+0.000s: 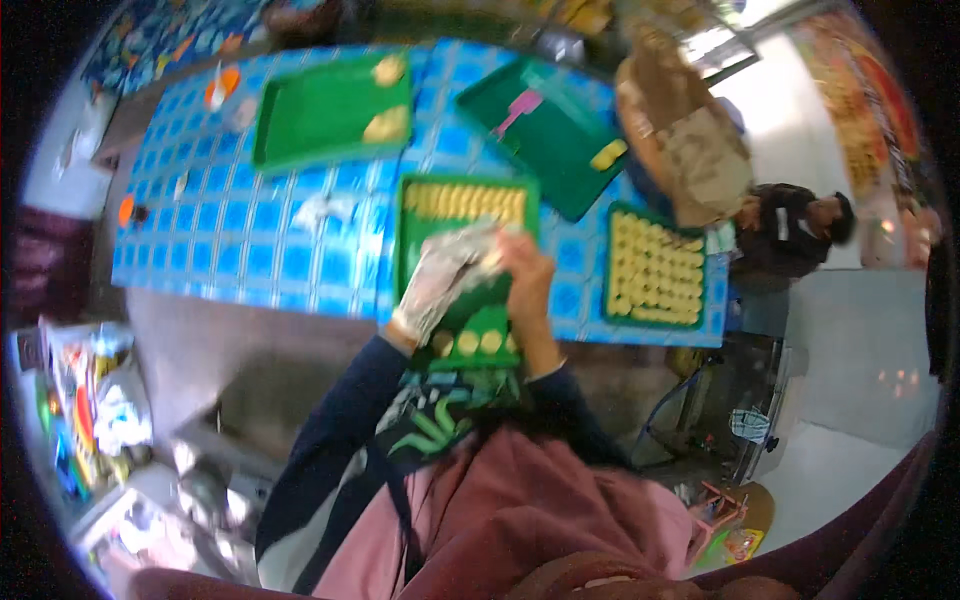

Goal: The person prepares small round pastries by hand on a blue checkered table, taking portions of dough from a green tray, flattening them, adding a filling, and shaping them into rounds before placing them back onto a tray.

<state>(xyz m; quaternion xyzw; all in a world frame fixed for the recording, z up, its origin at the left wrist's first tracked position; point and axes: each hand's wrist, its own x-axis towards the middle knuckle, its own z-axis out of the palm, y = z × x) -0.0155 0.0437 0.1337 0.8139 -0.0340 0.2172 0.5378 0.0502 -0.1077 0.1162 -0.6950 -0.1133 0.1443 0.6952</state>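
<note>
Over a green tray point(415, 230) at the table's near edge, my left hand point(440, 275) in a clear plastic glove and my bare right hand point(525, 275) meet, fingers curled together. My right fingertips pinch a small pale piece point(492, 258), apparently dough, blurred and partly hidden; what my left fingers hold is hidden. Behind my hands, a close row of pale dough pieces point(465, 200) lines the tray's far end. Several separate pale rounds point(467, 343) lie at its near end, below my hands.
A blue checked table point(210, 235) holds another green tray point(325, 110) at left, a darker tray point(540, 140) with a pink utensil point(518, 112), a filled tray point(655, 265) and a brown paper bag point(690, 150). Another person point(790, 225) is at the right.
</note>
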